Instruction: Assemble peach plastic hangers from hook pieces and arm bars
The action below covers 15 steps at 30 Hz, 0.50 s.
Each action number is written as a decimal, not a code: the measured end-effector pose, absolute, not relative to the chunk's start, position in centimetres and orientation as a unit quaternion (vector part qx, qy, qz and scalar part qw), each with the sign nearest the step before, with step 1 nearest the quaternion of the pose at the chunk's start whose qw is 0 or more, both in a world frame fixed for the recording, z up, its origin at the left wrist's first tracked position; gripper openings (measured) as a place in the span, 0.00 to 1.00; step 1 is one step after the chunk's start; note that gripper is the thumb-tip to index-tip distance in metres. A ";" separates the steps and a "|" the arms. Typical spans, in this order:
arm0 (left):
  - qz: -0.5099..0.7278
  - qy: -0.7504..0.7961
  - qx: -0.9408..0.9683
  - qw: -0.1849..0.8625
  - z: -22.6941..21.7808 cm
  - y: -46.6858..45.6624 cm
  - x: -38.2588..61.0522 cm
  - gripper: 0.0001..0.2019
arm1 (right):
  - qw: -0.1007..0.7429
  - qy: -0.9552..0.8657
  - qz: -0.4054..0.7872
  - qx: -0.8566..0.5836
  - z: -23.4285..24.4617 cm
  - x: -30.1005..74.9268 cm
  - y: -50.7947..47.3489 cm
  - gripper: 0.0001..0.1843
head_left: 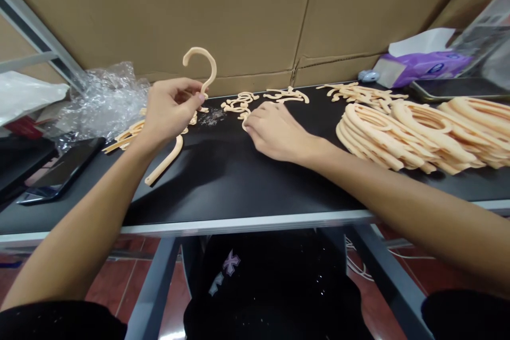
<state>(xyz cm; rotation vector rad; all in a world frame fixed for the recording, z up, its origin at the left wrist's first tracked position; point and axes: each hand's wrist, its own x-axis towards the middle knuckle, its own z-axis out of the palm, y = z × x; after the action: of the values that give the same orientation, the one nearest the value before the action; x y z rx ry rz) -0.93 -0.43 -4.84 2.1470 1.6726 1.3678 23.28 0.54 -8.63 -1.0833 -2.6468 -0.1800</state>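
Note:
My left hand [171, 109] is raised over the table, thumb and fingers pinched on a beige plastic hanger hook [212, 66] that points up. Below that hand a curved beige hanger arm [165, 162] slants down; my fingers hide whether it joins the hook. My right hand [279, 133] is low over the table with its fingers curled at small curved beige pieces [242, 100]. Its fingertips are hidden, so what they grip cannot be made out. Behind it lie more thin curved beige pieces [289, 95].
Stacked beige hanger parts [398, 138] fill the right side, with a loose heap of slim pieces [362, 94] behind. A purple tissue pack [428, 66] stands at back right. Crumpled clear plastic [107, 101] and a dark phone [64, 170] lie left. Cardboard [247, 16] walls the back.

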 end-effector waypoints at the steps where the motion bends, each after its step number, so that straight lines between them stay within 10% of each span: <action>1: 0.446 0.552 0.703 0.048 -4.8 -0.4 -0.9 0.13 | 0.136 -0.928 -0.050 -0.345 -8.6 22.8 0.1 0.22; 15: 0.454 0.536 0.706 0.087 -5.2 0.0 -1.7 0.12 | 0.077 -0.987 0.052 -0.130 -7.7 13.0 -3.2 0.27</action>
<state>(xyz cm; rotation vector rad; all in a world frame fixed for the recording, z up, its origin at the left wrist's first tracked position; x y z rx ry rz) -1.66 -0.04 -5.23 2.1035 1.5972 1.3524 13.02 -3.21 -7.66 -0.3888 -2.9578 0.1563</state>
